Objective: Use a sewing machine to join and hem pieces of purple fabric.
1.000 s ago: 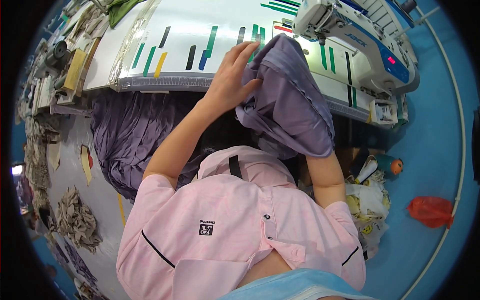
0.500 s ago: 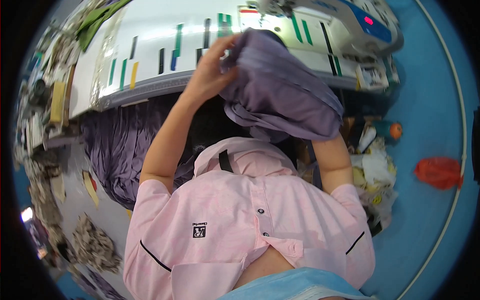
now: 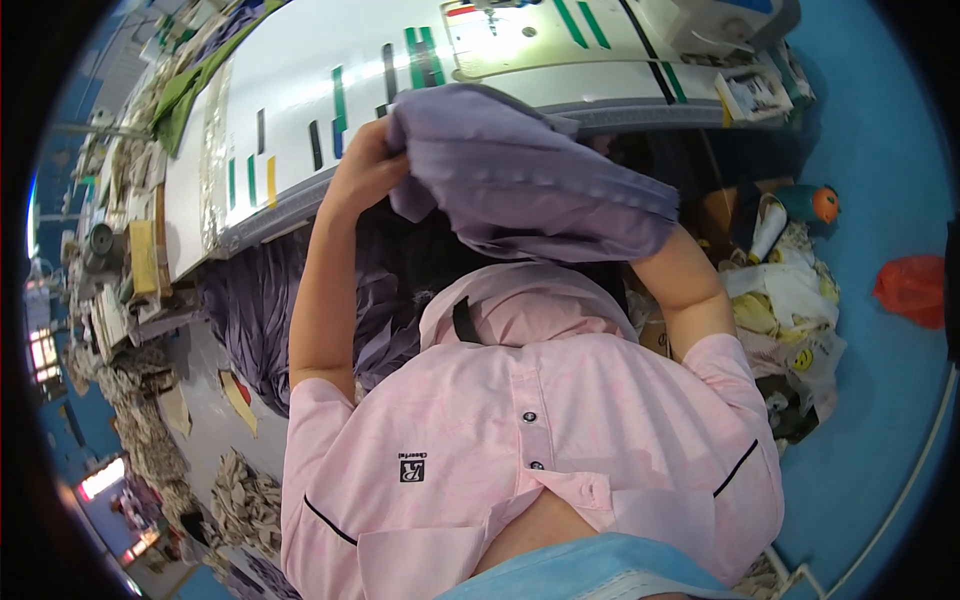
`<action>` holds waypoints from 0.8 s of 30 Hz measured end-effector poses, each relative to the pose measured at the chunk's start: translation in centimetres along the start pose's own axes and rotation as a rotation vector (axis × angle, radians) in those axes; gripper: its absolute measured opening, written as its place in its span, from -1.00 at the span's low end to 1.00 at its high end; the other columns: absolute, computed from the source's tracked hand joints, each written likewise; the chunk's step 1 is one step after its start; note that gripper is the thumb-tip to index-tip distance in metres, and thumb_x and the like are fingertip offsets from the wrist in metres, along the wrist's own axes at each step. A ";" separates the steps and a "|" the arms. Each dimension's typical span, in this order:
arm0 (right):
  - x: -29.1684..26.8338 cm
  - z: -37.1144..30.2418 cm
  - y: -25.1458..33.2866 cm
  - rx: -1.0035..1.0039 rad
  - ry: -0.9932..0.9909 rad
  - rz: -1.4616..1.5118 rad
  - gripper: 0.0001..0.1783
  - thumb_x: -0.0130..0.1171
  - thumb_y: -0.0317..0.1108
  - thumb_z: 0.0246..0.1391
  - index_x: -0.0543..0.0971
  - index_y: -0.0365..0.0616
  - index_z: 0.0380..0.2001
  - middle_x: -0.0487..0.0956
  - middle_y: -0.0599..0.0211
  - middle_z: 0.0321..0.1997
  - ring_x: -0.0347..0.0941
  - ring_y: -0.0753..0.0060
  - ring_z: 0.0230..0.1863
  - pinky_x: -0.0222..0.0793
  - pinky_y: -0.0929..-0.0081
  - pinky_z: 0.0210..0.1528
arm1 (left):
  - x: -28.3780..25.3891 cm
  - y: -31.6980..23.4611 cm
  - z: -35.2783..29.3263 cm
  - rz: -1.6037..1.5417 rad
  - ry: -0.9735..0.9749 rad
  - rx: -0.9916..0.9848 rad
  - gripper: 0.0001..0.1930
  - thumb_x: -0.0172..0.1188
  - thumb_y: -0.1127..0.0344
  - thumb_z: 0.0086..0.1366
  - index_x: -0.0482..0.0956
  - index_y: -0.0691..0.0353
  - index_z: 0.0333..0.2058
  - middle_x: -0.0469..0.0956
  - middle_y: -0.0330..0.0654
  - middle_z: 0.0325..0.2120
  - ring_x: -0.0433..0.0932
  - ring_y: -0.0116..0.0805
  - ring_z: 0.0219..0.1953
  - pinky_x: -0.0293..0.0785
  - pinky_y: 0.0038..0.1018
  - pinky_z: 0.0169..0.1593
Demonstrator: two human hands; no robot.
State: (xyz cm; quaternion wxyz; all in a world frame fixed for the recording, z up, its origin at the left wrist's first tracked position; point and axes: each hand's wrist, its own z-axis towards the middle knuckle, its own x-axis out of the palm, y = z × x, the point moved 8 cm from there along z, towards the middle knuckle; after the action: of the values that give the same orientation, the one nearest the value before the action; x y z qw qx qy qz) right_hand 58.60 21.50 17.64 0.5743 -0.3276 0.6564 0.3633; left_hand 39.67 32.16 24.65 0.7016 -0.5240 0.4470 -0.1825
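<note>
A purple garment, seamed and folded over, hangs raised in front of my chest at the near edge of the sewing table. My left hand grips its left end, with the fingers curled behind the cloth and partly hidden. From the right, my right forearm runs into the cloth. The garment covers my right hand completely, so its fingers do not show.
A sewing machine stands at the table's right end, near a small box. Purple cloth is heaped below the table at left. Plastic bags lie at right, and a red bag is on the blue floor.
The garment and my left hand have shifted left and slightly down in view. The cloth is stretched wider and flatter between my arms. The whole view has tilted as well.
</note>
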 end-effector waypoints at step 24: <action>-2.5 -9.5 -10.0 -0.875 -0.055 -0.131 -0.69 0.10 -0.49 0.02 0.64 -0.09 -0.13 0.57 0.08 0.02 0.46 -0.05 0.09 0.34 0.03 0.15 | -0.8 -11.5 6.0 0.579 -0.403 0.382 -0.71 0.17 0.56 0.03 0.61 0.21 -0.22 0.56 -0.11 -0.16 0.53 -0.07 -0.05 0.47 -0.28 0.03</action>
State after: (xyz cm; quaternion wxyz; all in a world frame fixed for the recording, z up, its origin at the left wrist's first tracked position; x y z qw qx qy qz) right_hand 62.50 8.18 19.84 0.4207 -0.5711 0.4031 0.5783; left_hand 46.62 31.74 35.65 0.8825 -0.2617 0.3876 0.0494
